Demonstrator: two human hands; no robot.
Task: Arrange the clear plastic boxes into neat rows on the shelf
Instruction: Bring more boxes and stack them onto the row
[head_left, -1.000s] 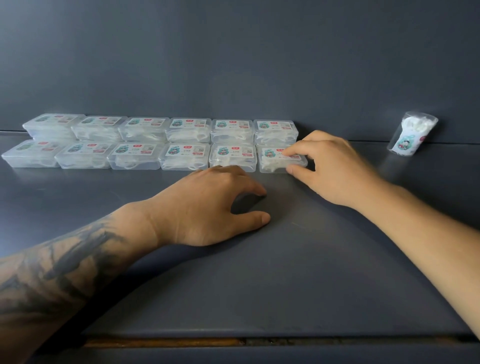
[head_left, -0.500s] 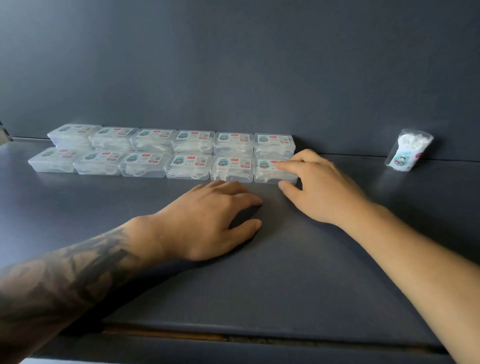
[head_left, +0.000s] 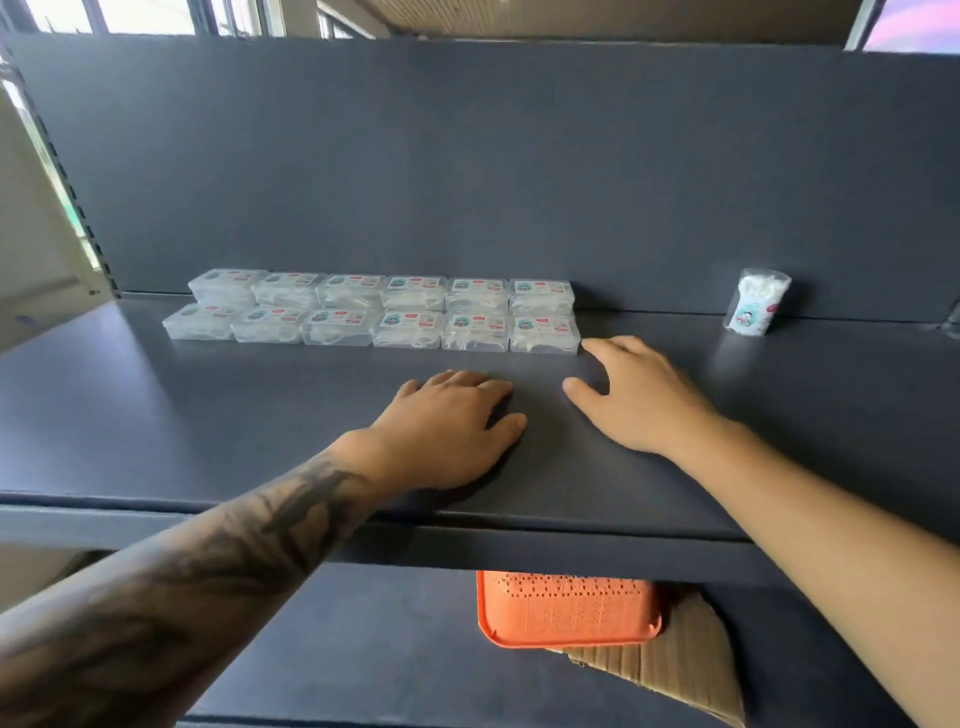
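Several clear plastic boxes (head_left: 408, 330) with labelled lids stand in two straight rows against the back of the dark shelf (head_left: 156, 415); the back row sits higher than the front one. My left hand (head_left: 447, 428) rests palm down on the shelf in front of the rows, fingers relaxed, holding nothing. My right hand (head_left: 636, 395) lies flat just right of and below the front row's end box (head_left: 544, 335), fingertips close to its corner but apart from it.
A small clear bag of white swabs (head_left: 756, 307) leans against the back panel at the right. Below the shelf's front edge, on a lower shelf, an orange perforated basket (head_left: 566, 608) lies on a piece of cardboard (head_left: 670, 670).
My right hand has let go of the end box and drawn back to lie flat on the shelf. The view has pulled back and up, showing the lower shelf.
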